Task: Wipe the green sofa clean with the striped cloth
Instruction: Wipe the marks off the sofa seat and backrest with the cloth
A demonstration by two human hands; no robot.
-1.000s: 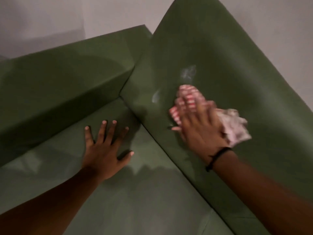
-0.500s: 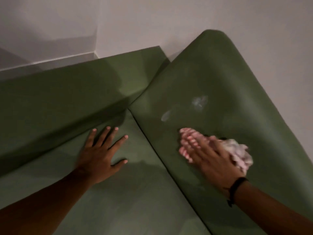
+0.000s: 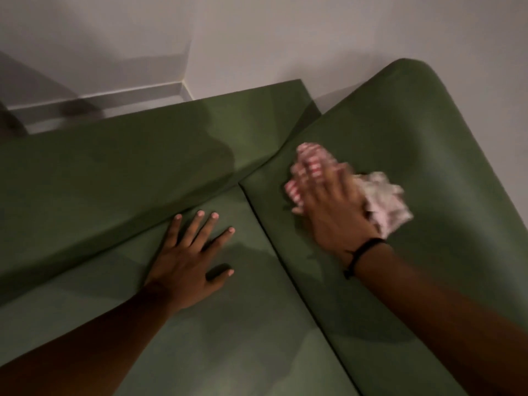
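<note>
The green sofa [image 3: 428, 132] fills the view: a seat cushion in the middle, an armrest block at the left, the backrest sloping up to the right. My right hand [image 3: 331, 212] presses the red-and-white striped cloth [image 3: 385, 201] flat against the backrest, near the corner where it meets the armrest. The cloth bunches out from under the fingers and past the palm on the right, and the hand is motion-blurred. My left hand [image 3: 188, 258] lies flat on the seat cushion with fingers spread, its fingertips close to the armrest base. It holds nothing.
The armrest block [image 3: 114, 172] rises left of the seat. White walls [image 3: 285, 38] meet in a corner behind the sofa, with a strip of pale floor [image 3: 94, 104] beyond the armrest. The backrest's rounded top edge is at upper right.
My right hand has slid the cloth up the backrest over the two pale smudges, which no longer show. The view has tilted up toward the wall. My left hand has stayed planted.
</note>
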